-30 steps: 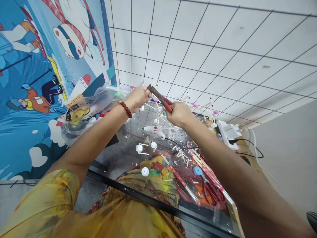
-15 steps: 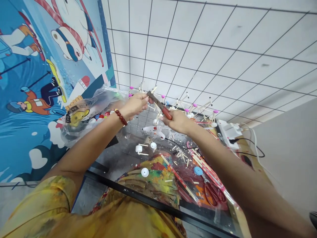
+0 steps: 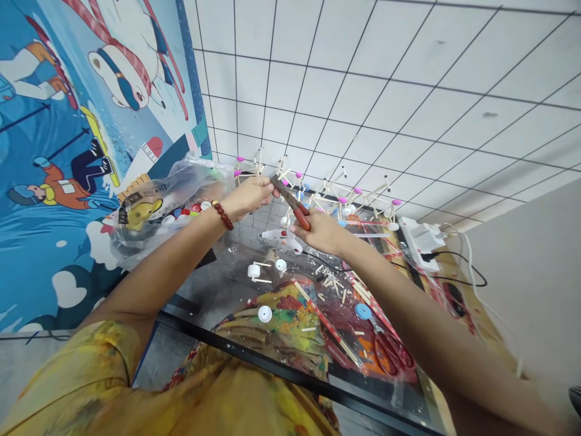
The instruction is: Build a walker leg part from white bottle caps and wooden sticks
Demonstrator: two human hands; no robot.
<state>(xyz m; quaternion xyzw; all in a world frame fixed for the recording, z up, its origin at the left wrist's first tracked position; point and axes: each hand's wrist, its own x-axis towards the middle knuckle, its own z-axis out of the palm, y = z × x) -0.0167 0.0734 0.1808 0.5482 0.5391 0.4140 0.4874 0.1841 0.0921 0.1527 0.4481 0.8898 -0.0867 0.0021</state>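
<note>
My right hand (image 3: 320, 232) is wrapped round the red handles of a pair of pliers (image 3: 287, 195), whose dark metal jaws point up and left. At the jaws' tip, my left hand (image 3: 254, 195) is closed in a pinch; what its fingers hold is too small or hidden to make out. Below both hands a white hot glue gun (image 3: 281, 238) lies on the glass table. Nearer to me are a white cap with two short sticks (image 3: 254, 272), and two loose white caps (image 3: 281, 265) (image 3: 265, 313).
Several stick figures with pink caps (image 3: 357, 191) stand along the tiled wall. A clear bag (image 3: 172, 188) with coloured caps lies left. Cut stick bits (image 3: 331, 280), stick packets (image 3: 329, 327), red-handled scissors (image 3: 385, 354), a blue cap (image 3: 363, 311) and a white power strip (image 3: 415, 242) are right.
The pliers have turned steeper, their handles shifting a little left and down along with my right hand. A pale stick seen beside the jaws before no longer shows there. My left hand stays nearly in place.
</note>
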